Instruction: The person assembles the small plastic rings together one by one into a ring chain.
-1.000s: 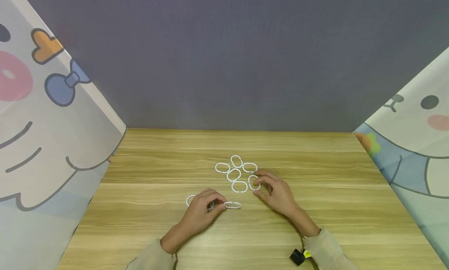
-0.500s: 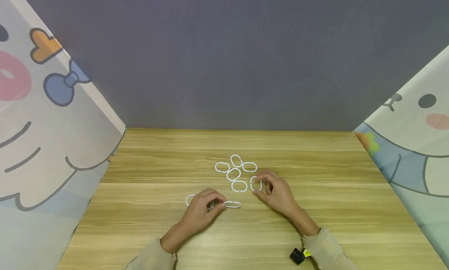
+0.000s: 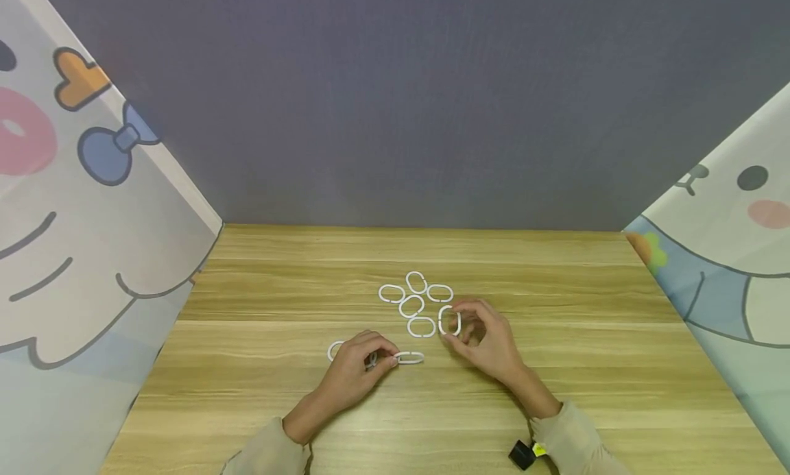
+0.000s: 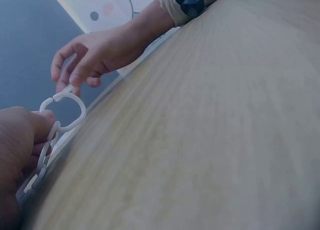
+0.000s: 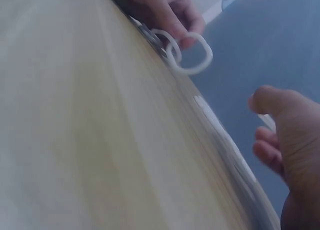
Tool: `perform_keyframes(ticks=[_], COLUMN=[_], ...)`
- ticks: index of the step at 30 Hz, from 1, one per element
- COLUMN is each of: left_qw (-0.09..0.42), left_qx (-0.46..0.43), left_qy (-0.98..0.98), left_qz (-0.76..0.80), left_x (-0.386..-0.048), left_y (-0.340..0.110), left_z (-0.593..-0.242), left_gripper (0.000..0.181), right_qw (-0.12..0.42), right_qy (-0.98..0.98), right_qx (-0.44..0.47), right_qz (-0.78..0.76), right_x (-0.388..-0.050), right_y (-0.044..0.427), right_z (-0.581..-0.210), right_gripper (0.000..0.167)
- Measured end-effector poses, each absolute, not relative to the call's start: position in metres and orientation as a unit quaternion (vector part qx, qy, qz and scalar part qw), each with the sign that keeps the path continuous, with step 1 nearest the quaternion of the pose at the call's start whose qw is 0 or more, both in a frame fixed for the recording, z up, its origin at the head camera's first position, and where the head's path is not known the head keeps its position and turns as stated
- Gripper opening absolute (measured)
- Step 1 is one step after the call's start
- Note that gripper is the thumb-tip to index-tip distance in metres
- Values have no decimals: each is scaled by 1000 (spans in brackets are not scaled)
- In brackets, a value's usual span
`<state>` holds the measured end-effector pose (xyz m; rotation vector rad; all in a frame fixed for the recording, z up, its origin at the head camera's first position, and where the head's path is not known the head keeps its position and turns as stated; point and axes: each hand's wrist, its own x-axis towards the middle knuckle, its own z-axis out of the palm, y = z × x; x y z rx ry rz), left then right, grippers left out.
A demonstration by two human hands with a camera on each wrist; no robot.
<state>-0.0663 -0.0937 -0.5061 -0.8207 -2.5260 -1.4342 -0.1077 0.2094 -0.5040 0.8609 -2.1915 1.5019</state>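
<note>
A white link [image 3: 441, 321] is pinched between thumb and forefinger of the right hand [image 3: 489, 343], at that hand's 10 o'clock from overhead. A chain [image 3: 329, 353] is pinched in the left hand's [image 3: 358, 367] fingertips, its last link [image 3: 412, 362] jutting toward 3 o'clock. Five loose links [image 3: 401, 310] are spread on the table [image 3: 432, 420], at the held link's 10 o'clock.

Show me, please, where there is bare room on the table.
Bare table lies right of the right hand, left of the chain in the left hand, and from the loose links to the grey wall. Among those links it's crowded.
</note>
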Motion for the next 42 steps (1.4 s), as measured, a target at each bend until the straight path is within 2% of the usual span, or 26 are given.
perform_keyframes(ticks=[4, 11, 19, 25, 32, 42], left_qw=[62, 62, 60, 53, 55, 66], left_qx=[-270, -268, -270, -271, -275, -275], left_qy=[-835, -836, -835, -836, -836, -836], left_qz=[-476, -474, -476, -474, -471, -469], left_x=[-66, -66, -67, -67, -67, -67], left_y=[-94, -94, -94, -94, -94, -93], left_z=[-506, -507, -508, -508, -508, -508], left_gripper=[10, 11, 13, 11, 11, 13], right_qw=[181, 153, 145, 138, 104, 96], right_qy=[-741, -711, -707, -722, -740, -756], right_qx=[327, 344, 371, 365, 361, 300], right_qz=[558, 593, 585, 572, 558, 573], right_x=[-101, -89, -79, -76, -76, -76], right_y=[201, 187, 174, 171, 171, 169], right_z=[-501, -499, -502, -504, -510, -511], right_gripper=[61, 57, 57, 57, 55, 49])
